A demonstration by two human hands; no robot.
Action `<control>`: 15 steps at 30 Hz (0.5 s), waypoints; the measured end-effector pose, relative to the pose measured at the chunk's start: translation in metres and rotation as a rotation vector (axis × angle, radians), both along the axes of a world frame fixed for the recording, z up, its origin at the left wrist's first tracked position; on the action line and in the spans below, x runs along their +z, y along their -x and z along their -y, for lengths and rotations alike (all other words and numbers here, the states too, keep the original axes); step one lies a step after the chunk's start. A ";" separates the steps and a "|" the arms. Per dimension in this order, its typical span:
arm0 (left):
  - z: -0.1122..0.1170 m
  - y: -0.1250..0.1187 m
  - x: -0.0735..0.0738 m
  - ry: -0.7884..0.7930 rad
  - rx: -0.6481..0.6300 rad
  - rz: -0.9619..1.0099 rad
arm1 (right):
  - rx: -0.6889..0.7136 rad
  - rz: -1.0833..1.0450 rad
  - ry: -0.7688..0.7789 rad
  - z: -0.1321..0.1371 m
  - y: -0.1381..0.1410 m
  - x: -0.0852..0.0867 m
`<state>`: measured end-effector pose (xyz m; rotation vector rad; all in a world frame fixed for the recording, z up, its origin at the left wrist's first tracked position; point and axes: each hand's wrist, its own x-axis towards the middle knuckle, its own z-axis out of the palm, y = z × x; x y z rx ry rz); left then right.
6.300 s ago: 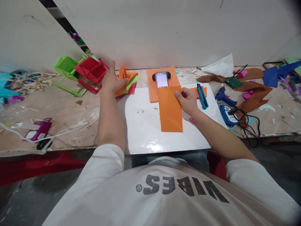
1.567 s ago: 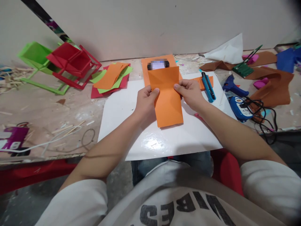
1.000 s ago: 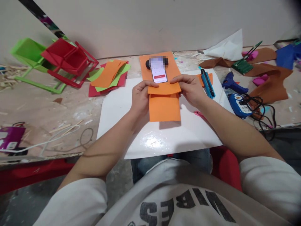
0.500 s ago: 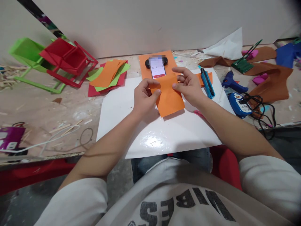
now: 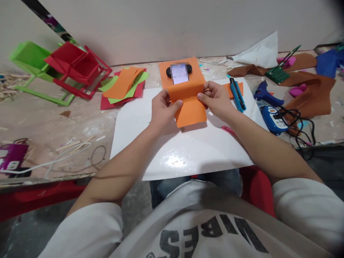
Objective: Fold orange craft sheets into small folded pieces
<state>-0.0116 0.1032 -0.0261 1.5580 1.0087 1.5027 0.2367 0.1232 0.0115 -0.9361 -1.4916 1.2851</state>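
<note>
Both hands hold a piece of orange paper [image 5: 191, 111] above a white board [image 5: 150, 157]. A crease runs across the paper between my thumbs, and its upper part bends at an angle to the lower part. My left hand [image 5: 164, 109] pinches the left edge, thumb on the near face and fingers behind. On the right edge, my right hand [image 5: 217, 98] grips in the same way. Just beyond the paper, a phone [image 5: 180, 76] with a lit screen leans on a black stand over an orange sheet [image 5: 165, 73]; the paper's top covers the phone's lower part.
Right of my hands lie a blue box cutter [image 5: 237, 95], a glue gun [image 5: 267, 95] and a blue device [image 5: 272, 120] with black cable. Left are stacked coloured sheets [image 5: 125, 86] and red [image 5: 73, 66] and green [image 5: 32, 61] model chairs. A purple box [image 5: 12, 157] sits far left.
The orange paper has been tilted and bent more sharply at its crease. Its upper part now spreads wider and hides more of the phone. My right fingers have closed onto its edge.
</note>
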 end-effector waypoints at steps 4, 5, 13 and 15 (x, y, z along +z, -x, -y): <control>-0.007 0.003 -0.009 -0.030 0.024 0.003 | 0.048 0.048 -0.011 -0.001 -0.001 -0.001; -0.008 0.004 -0.010 -0.036 0.028 -0.005 | 0.051 0.051 -0.018 -0.001 0.000 -0.001; 0.011 0.012 0.022 -0.350 0.234 -0.522 | -0.067 0.268 -0.375 -0.004 -0.006 -0.008; 0.022 0.011 0.034 -0.401 0.241 -0.689 | -0.110 0.424 -0.561 0.003 -0.007 -0.004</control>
